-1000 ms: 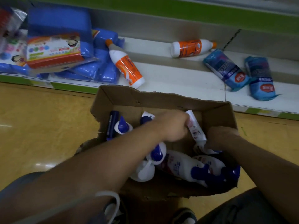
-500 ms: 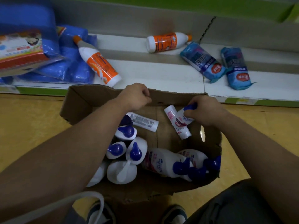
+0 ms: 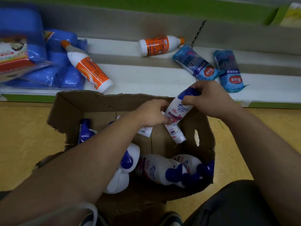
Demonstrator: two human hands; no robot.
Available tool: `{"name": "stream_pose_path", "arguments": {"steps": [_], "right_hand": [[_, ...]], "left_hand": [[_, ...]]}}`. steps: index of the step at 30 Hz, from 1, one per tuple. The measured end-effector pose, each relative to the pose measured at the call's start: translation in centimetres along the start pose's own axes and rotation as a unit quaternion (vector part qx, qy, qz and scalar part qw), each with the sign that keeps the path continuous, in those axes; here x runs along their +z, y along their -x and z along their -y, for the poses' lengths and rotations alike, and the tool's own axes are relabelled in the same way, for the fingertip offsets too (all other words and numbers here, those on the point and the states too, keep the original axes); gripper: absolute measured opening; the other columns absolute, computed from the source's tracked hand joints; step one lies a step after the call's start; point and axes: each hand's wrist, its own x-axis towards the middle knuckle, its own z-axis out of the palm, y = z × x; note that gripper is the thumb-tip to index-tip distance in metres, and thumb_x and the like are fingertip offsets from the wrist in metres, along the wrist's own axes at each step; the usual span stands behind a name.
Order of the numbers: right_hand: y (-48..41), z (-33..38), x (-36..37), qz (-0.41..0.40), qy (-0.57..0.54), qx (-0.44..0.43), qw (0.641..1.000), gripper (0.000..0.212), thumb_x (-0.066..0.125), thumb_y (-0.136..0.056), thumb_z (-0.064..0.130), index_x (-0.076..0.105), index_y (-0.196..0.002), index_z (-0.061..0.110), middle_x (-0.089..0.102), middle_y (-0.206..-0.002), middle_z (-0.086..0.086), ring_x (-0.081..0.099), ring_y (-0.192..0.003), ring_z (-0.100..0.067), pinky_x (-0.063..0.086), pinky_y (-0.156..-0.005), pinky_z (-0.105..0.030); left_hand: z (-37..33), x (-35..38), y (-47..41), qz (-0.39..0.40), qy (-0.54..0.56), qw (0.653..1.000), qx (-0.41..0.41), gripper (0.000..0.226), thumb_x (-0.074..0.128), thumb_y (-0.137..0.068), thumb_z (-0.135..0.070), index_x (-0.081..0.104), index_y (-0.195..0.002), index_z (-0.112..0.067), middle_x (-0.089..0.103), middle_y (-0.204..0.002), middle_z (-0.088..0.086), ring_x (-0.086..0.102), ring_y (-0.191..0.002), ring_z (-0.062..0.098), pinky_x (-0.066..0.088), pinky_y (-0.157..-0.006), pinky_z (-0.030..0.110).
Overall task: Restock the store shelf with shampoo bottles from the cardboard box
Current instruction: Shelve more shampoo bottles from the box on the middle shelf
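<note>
An open cardboard box stands on the floor in front of the low white shelf. Above its far edge I hold a white shampoo bottle with a pink label. My right hand grips its blue cap. My left hand curls around its lower end. A white CLEAR tube sits just below the bottle; whether a hand holds it is unclear. Several white bottles with blue caps lie in the box, some hidden under my left forearm.
Two orange-labelled bottles lie on the shelf. Two blue wrapped packs lie at its right, and a pile of blue packages sits at its left. Yellow floor surrounds the box.
My right hand has lifted the shampoo bottle from inside the box up to its far edge. My left hand has moved right onto the bottle's lower end.
</note>
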Motion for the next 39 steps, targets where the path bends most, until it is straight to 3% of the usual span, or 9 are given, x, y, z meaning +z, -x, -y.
{"name": "stream_pose_path", "arguments": {"steps": [8,11,15,22,26,28,31,35,39], "right_hand": [[7.7,7.5,-5.9,-0.014,-0.301,0.025,0.953,0.038,0.081,-0.078,0.016,0.062,-0.111,0.017,0.071,-0.097,0.006,0.069,-0.085,-0.007,0.054,-0.063,-0.016],[13.2,11.5,-10.5,0.012,-0.372,0.025,0.928,0.036,0.080,-0.079,0.008,0.065,-0.112,0.014,0.075,-0.102,-0.001,0.073,-0.091,-0.014,0.060,-0.078,-0.028],[21.3,16.8,-18.1,0.074,-0.347,0.010,0.935,0.031,0.079,-0.082,0.017,0.068,-0.109,0.029,0.076,-0.102,0.006,0.072,-0.094,-0.012,0.059,-0.087,-0.041],[32.0,26.8,-33.7,0.089,-0.308,-0.032,0.947,0.028,0.081,-0.074,0.008,0.073,-0.100,0.014,0.078,-0.092,0.001,0.075,-0.089,-0.019,0.056,-0.089,-0.051],[36.2,32.1,-42.3,0.049,-0.288,-0.112,0.950,0.047,0.085,-0.060,0.028,0.071,-0.105,0.021,0.078,-0.092,0.004,0.075,-0.082,-0.018,0.059,-0.083,-0.048],[38.0,34.6,-46.0,0.011,-0.287,-0.147,0.947,0.042,0.089,-0.064,0.015,0.070,-0.101,0.017,0.078,-0.089,0.003,0.074,-0.077,-0.017,0.060,-0.077,-0.040],[40.7,38.3,-50.7,-0.025,-0.300,-0.193,0.934,0.025,0.084,-0.076,0.007,0.071,-0.096,0.013,0.078,-0.087,-0.001,0.074,-0.075,-0.014,0.058,-0.063,-0.026],[42.7,42.6,-55.2,-0.073,-0.272,-0.260,0.924,0.019,0.083,-0.078,0.020,0.073,-0.094,0.021,0.078,-0.085,0.005,0.074,-0.077,-0.016,0.058,-0.071,-0.038],[43.1,46.5,-57.9,-0.099,-0.244,-0.312,0.913,0.029,0.083,-0.078,0.024,0.068,-0.102,0.030,0.076,-0.085,0.009,0.072,-0.071,-0.010,0.053,-0.063,-0.031]], "left_hand": [[-6.4,-5.0,10.9,-0.068,0.155,0.986,0.010,0.035,0.076,-0.081,-0.029,0.068,-0.115,-0.022,0.074,-0.107,-0.007,0.070,-0.100,0.011,0.054,-0.096,0.044],[-11.8,-8.1,17.9,-0.061,0.182,0.981,-0.003,0.037,0.076,-0.084,-0.025,0.067,-0.120,-0.022,0.073,-0.111,-0.007,0.069,-0.104,0.010,0.053,-0.098,0.043],[-20.7,-12.1,28.2,-0.085,0.184,0.979,-0.030,0.029,0.076,-0.084,-0.025,0.071,-0.112,-0.021,0.075,-0.106,-0.010,0.070,-0.100,0.006,0.054,-0.096,0.040],[-38.0,-18.3,42.8,-0.154,0.220,0.963,-0.006,0.017,0.076,-0.085,-0.014,0.076,-0.097,-0.026,0.077,-0.097,-0.006,0.072,-0.093,0.010,0.057,-0.087,0.033],[-46.0,-22.1,48.3,-0.210,0.209,0.954,0.054,0.024,0.081,-0.077,-0.022,0.076,-0.100,-0.026,0.078,-0.095,0.001,0.073,-0.093,0.018,0.057,-0.088,0.034],[-49.3,-24.1,50.6,-0.230,0.195,0.949,0.091,0.032,0.080,-0.072,-0.030,0.075,-0.104,-0.027,0.077,-0.098,0.000,0.072,-0.098,0.021,0.056,-0.092,0.040],[-53.7,-27.3,53.6,-0.261,0.185,0.939,0.131,0.028,0.077,-0.081,-0.013,0.072,-0.108,-0.013,0.077,-0.099,0.001,0.072,-0.095,0.013,0.057,-0.088,0.032],[-57.8,-31.4,56.7,-0.316,0.156,0.918,0.183,0.023,0.078,-0.081,-0.014,0.073,-0.103,-0.014,0.077,-0.098,0.001,0.071,-0.091,0.011,0.056,-0.089,0.036],[-59.8,-34.9,58.5,-0.345,0.131,0.906,0.207,0.028,0.076,-0.083,-0.013,0.071,-0.111,-0.015,0.076,-0.100,-0.002,0.072,-0.089,0.010,0.057,-0.079,0.025]]}}
